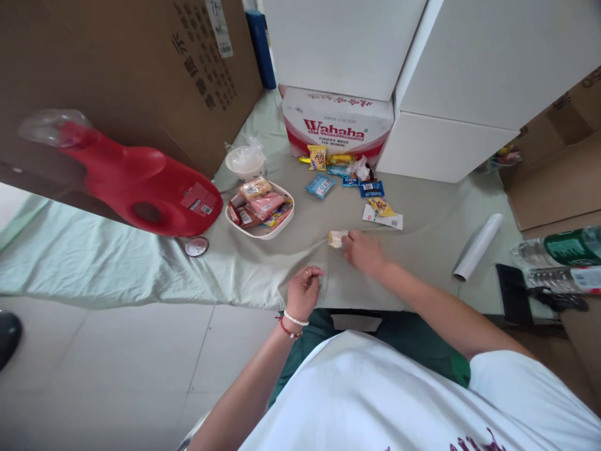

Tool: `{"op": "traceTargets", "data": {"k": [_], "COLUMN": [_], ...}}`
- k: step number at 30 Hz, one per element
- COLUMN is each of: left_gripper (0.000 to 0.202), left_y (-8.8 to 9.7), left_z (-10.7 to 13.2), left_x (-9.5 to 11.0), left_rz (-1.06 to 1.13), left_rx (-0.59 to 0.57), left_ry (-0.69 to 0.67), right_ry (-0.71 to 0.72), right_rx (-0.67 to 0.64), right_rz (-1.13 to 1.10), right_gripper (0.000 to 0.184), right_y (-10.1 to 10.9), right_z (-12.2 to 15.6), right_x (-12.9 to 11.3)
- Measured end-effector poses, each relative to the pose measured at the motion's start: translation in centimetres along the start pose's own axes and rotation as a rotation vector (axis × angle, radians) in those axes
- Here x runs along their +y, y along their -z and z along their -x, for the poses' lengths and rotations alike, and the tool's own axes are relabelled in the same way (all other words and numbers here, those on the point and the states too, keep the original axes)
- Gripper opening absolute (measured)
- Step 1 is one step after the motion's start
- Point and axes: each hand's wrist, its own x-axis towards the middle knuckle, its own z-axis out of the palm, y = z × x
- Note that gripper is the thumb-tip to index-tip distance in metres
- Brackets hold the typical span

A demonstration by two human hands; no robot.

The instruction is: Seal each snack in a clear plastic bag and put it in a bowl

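Note:
My right hand (365, 254) pinches the right end of a small white and yellow wrapped snack packet (335, 239) at the table surface. To its left, close to the table's front edge, my left hand (303, 293) has its fingers curled in, with nothing visible in them. A white bowl (268, 237) farther left is filled with wrapped snacks (265, 205). Beyond my right hand, a yellow packet (381, 207) lies partly over a white packet (394, 220). Several blue packets, among them a light blue one (320, 186), lie farther back.
A red jug (154, 188) leans at the left beside a large cardboard box (141, 81). Behind the snacks stands a Wahaha carton (335, 122). On the right are a white roll (477, 247), a phone-like black slab (513, 293) and plastic bottles (570, 247). A round tin (196, 247) sits near the jug.

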Motion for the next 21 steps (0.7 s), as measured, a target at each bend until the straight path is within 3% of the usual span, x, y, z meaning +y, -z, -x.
{"op": "traceTargets", "data": {"k": [2,4,6,8,11,14,17,19,21], "left_gripper": [0.019,0.037,0.053,0.06,0.06,0.054,0.049,0.051,0.056], "left_y": [-0.5,-1.5,-3.0,-4.8,-7.1,-8.1,-6.7,-3.9,0.0], "left_z": [-0.2,-0.8,-1.6,-2.4,-3.0,-2.9,-3.3,-4.5,-6.6], "left_x": [1.0,2.0,2.8,3.4,3.6,3.5,3.5,3.4,2.7], "left_rz": [0.171,0.394,0.561,0.638,0.6,0.385,0.088,-0.174,-0.45], "left_rx": [-0.022,-0.045,-0.101,-0.172,-0.172,-0.207,-0.309,-0.155,0.15], "left_ry": [0.136,0.243,0.296,0.311,0.263,0.2,0.064,-0.123,-0.285], "right_ry": [-0.055,-0.123,-0.212,-0.279,-0.306,-0.276,-0.278,-0.304,-0.324], "right_rx": [0.08,0.125,0.115,0.08,0.115,0.203,0.233,0.251,0.269], "right_rz": [-0.239,-0.631,-1.09,-1.376,-1.503,-1.406,-1.295,-1.247,-1.191], "right_gripper": [0.02,0.023,0.026,0.03,0.032,0.034,0.038,0.042,0.044], "right_y": [0.6,0.4,-0.6,-1.8,-3.4,-4.6,-5.5,-5.7,-5.4], "right_z": [-0.1,0.1,0.7,1.6,3.3,4.6,5.4,6.1,7.4], "right_x": [1.6,2.8,3.0,2.6,1.7,1.8,3.0,4.2,5.8]}}
